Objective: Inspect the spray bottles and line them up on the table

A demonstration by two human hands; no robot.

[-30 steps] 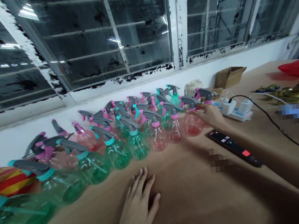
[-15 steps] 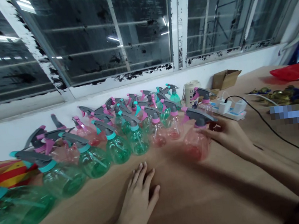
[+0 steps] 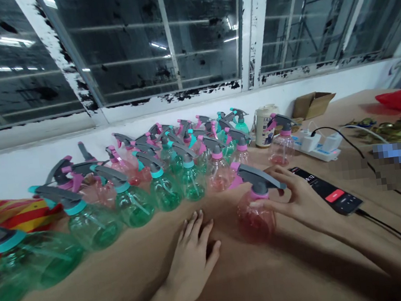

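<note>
My right hand (image 3: pixel 296 197) grips a pink spray bottle (image 3: pixel 257 219) round its neck, thumb in front; the bottle has a grey head and pink trigger. Fingers behind the neck are partly hidden. Flat on the brown tabletop lies my left hand (image 3: pixel 194 257), fingers stretched out and holding nothing. Beyond it stand several spray bottles, among them a green one (image 3: pixel 165 193) with a turquoise collar and a pink one (image 3: pixel 219 173). Larger in view at the left is another green spray bottle (image 3: pixel 95 227).
A lit phone (image 3: pixel 326 191) on a cable lies right of my right hand. Behind it are a white power strip (image 3: pixel 318 150), a single pink spray bottle (image 3: pixel 282 148), a printed cup (image 3: pixel 266 128) and an open cardboard box (image 3: pixel 313 105). Red-yellow cloth (image 3: pixel 20 217) lies at the left.
My right hand has brought the pink spray bottle nearer and slightly left, uncovering the phone. My left hand stays flat on the table. The whole view has shifted a little.
</note>
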